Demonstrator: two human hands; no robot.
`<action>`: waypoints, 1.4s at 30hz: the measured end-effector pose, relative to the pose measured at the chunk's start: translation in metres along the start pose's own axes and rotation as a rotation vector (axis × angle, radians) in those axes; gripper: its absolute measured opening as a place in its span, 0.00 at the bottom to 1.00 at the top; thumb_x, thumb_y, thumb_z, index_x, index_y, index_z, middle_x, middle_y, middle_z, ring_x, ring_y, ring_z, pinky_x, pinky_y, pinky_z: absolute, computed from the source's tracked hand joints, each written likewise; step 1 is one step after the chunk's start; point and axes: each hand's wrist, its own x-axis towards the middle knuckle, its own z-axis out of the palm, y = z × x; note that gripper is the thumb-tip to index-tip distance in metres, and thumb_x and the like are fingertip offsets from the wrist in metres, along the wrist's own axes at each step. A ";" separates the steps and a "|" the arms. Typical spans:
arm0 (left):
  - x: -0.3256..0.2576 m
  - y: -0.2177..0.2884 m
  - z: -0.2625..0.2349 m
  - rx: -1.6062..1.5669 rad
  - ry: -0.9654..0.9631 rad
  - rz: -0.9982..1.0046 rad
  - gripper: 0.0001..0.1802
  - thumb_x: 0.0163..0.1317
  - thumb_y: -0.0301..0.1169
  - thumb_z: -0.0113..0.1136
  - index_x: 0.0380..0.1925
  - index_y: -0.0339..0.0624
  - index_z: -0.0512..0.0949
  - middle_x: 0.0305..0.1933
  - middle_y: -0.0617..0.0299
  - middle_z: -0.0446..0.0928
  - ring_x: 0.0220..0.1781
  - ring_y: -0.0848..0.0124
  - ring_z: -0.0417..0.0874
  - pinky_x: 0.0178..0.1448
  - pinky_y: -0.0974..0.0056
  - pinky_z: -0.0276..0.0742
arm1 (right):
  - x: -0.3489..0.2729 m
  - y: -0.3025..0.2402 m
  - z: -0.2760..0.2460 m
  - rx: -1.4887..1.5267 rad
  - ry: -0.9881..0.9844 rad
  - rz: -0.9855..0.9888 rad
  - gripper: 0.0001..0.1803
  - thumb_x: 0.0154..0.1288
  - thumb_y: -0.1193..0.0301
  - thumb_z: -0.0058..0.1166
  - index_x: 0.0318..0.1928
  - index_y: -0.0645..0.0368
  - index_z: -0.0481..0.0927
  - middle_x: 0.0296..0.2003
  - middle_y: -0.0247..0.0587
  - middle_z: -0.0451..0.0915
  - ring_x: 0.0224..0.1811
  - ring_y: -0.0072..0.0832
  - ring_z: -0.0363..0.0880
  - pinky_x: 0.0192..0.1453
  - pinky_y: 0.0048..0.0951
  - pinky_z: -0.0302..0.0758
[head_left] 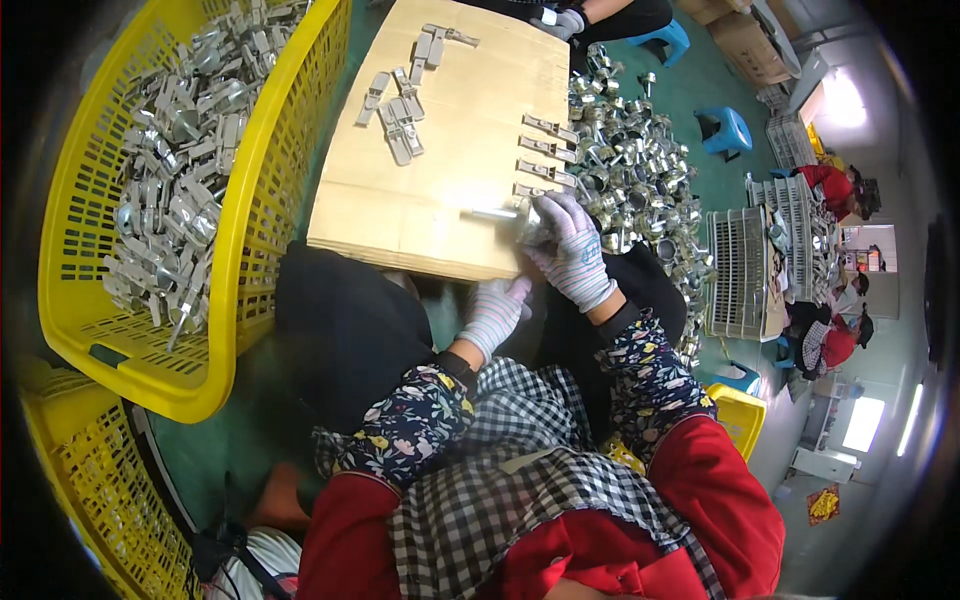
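Observation:
A tan board (450,130) with a layered front edge lies before me. My right hand (575,250), in a striped white glove, is closed around a shiny metal part with a rod-like stem (492,213) at the board's near right corner. Just off the front edge is my left hand (495,315), also gloved, with its fingers curled in; whatever they may hold is hidden. A short column of grey clip-like pieces (546,148) lines the board's right side, the lowest close to my right hand. More grey pieces (400,125) lie loosely at the upper left.
At left stands a yellow basket (228,270) full of metal-and-grey assemblies, with another yellow basket (110,480) below it. Round metal parts (635,150) are heaped right of the board. A co-worker's gloved hand (562,22) shows at the far edge. Blue stools (724,130) stand beyond.

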 end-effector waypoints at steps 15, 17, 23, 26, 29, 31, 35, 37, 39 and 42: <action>-0.024 0.046 -0.003 0.118 0.036 -0.027 0.16 0.59 0.38 0.50 0.24 0.35 0.76 0.17 0.62 0.74 0.17 0.76 0.74 0.25 0.71 0.70 | 0.002 -0.009 -0.017 -0.035 -0.152 -0.013 0.32 0.42 0.73 0.58 0.52 0.61 0.64 0.49 0.51 0.67 0.52 0.47 0.66 0.55 0.42 0.65; -0.024 0.053 -0.003 0.150 0.057 0.025 0.16 0.59 0.38 0.51 0.23 0.37 0.76 0.17 0.63 0.74 0.18 0.77 0.73 0.26 0.73 0.69 | -0.001 -0.008 -0.021 -0.050 -0.212 -0.015 0.36 0.40 0.74 0.58 0.54 0.60 0.62 0.52 0.51 0.65 0.55 0.47 0.64 0.57 0.41 0.63; -0.017 0.076 0.000 0.065 0.090 0.076 0.19 0.58 0.42 0.45 0.20 0.41 0.76 0.13 0.62 0.74 0.17 0.72 0.74 0.29 0.65 0.71 | -0.001 -0.009 -0.017 -0.116 -0.248 -0.048 0.37 0.40 0.75 0.55 0.57 0.59 0.60 0.55 0.49 0.63 0.57 0.45 0.61 0.59 0.42 0.61; -0.011 0.084 0.002 0.182 0.085 0.085 0.19 0.58 0.41 0.44 0.19 0.40 0.76 0.13 0.61 0.73 0.16 0.71 0.74 0.28 0.66 0.70 | -0.001 -0.002 -0.010 -0.161 -0.152 -0.071 0.32 0.44 0.73 0.52 0.55 0.58 0.62 0.52 0.48 0.66 0.54 0.44 0.65 0.56 0.41 0.63; -0.008 0.096 -0.001 0.439 0.128 0.188 0.20 0.58 0.42 0.44 0.19 0.39 0.76 0.12 0.61 0.72 0.17 0.71 0.74 0.28 0.67 0.70 | 0.001 0.001 -0.004 -0.105 -0.099 -0.081 0.28 0.45 0.72 0.52 0.52 0.57 0.65 0.48 0.46 0.69 0.50 0.43 0.68 0.51 0.39 0.65; -0.013 0.118 -0.007 0.288 0.033 0.148 0.19 0.59 0.42 0.46 0.21 0.38 0.76 0.15 0.62 0.73 0.18 0.74 0.73 0.27 0.69 0.70 | 0.001 0.002 -0.002 -0.096 -0.077 -0.075 0.29 0.42 0.71 0.54 0.50 0.57 0.66 0.47 0.45 0.70 0.49 0.43 0.68 0.50 0.39 0.66; -0.022 0.170 -0.048 0.091 0.094 0.375 0.16 0.56 0.41 0.54 0.33 0.38 0.76 0.24 0.63 0.75 0.25 0.77 0.73 0.32 0.73 0.71 | 0.003 -0.006 -0.009 -0.011 -0.086 -0.005 0.31 0.38 0.70 0.61 0.49 0.55 0.68 0.47 0.44 0.70 0.47 0.42 0.69 0.50 0.38 0.68; -0.003 0.157 -0.085 0.651 0.176 0.563 0.29 0.47 0.40 0.62 0.48 0.38 0.69 0.40 0.57 0.74 0.45 0.68 0.74 0.50 0.66 0.69 | 0.007 -0.006 -0.010 0.020 -0.096 0.005 0.31 0.38 0.70 0.62 0.49 0.55 0.68 0.47 0.44 0.70 0.47 0.43 0.69 0.50 0.38 0.68; -0.006 0.148 -0.078 0.941 0.197 0.621 0.34 0.44 0.41 0.64 0.51 0.39 0.66 0.45 0.54 0.72 0.51 0.63 0.69 0.56 0.62 0.62 | 0.005 -0.003 -0.010 0.052 -0.101 0.025 0.31 0.39 0.70 0.61 0.49 0.55 0.68 0.46 0.44 0.71 0.47 0.43 0.70 0.50 0.38 0.68; 0.000 0.134 -0.061 1.228 0.161 0.630 0.43 0.37 0.44 0.66 0.55 0.41 0.61 0.53 0.51 0.65 0.60 0.57 0.60 0.65 0.54 0.46 | 0.009 -0.001 -0.013 0.087 -0.136 0.042 0.31 0.39 0.69 0.61 0.49 0.55 0.68 0.46 0.44 0.71 0.47 0.43 0.70 0.51 0.38 0.67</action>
